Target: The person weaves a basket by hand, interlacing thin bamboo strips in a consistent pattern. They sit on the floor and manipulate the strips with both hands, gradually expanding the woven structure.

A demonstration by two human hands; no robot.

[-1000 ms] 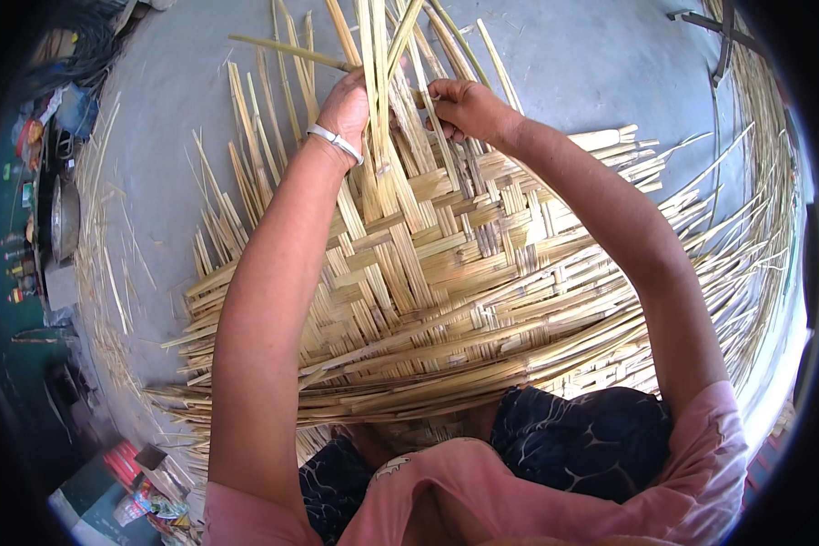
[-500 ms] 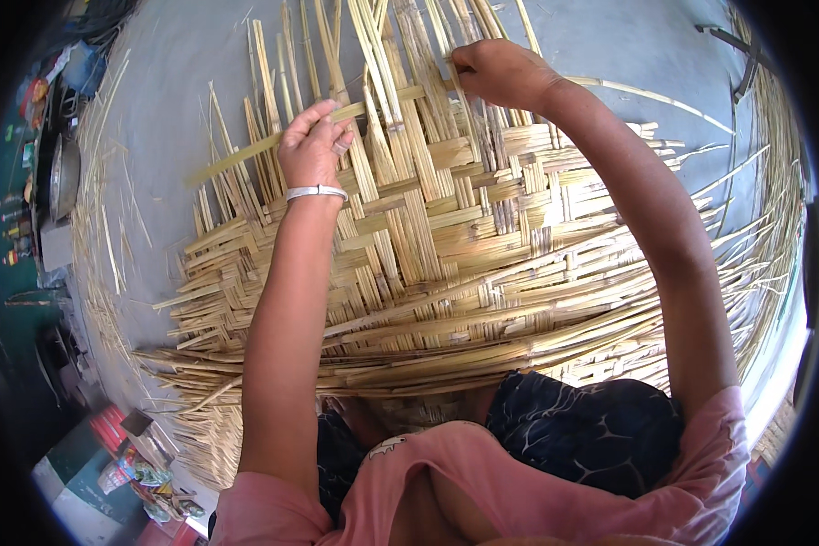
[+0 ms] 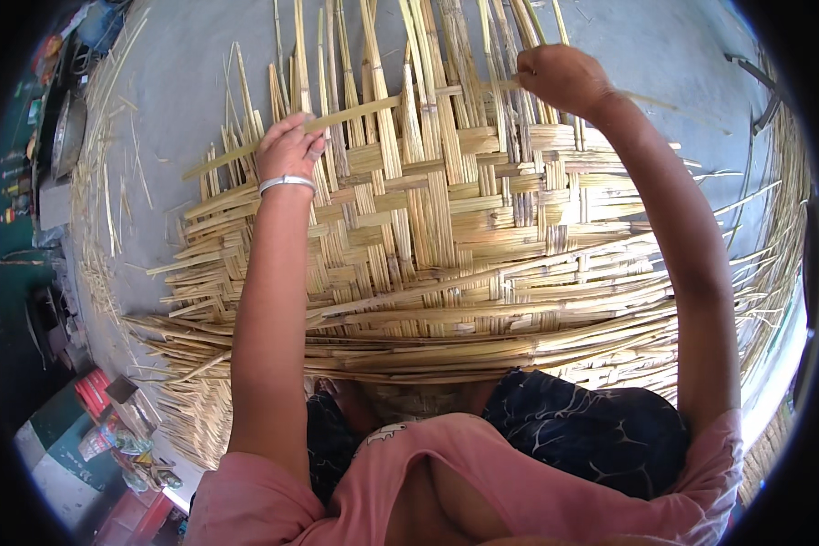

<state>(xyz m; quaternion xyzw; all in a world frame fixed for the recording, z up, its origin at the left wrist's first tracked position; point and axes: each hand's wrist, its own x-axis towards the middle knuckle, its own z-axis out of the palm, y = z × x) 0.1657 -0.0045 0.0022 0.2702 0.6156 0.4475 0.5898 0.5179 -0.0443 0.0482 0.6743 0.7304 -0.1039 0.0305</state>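
A woven mat (image 3: 482,218) of flat, straw-coloured split reeds lies in front of me, its loose upright strips (image 3: 373,73) fanning out at the far edge. A long greenish reed strip (image 3: 359,110) runs crosswise among these uprights, passing behind some of them. Toward its left end, my left hand (image 3: 287,153), with a pale bangle at the wrist, is closed on the strip. My right hand (image 3: 564,80) is closed at the far right of the uprights, where the strip reaches its fingers. The fingertips there are partly hidden.
A thick bundle of loose reeds (image 3: 428,359) lies across the near side of the mat, by my knees. More loose reeds (image 3: 773,209) are piled at the right. Scattered reed bits (image 3: 109,191) lie on the grey floor (image 3: 187,82). Household items (image 3: 127,437) stand at lower left.
My hands have moved farther apart, the left one leftward and slightly nearer, the right one rightward. The strip now shows farther right among the uprights. The whole view has shifted slightly.
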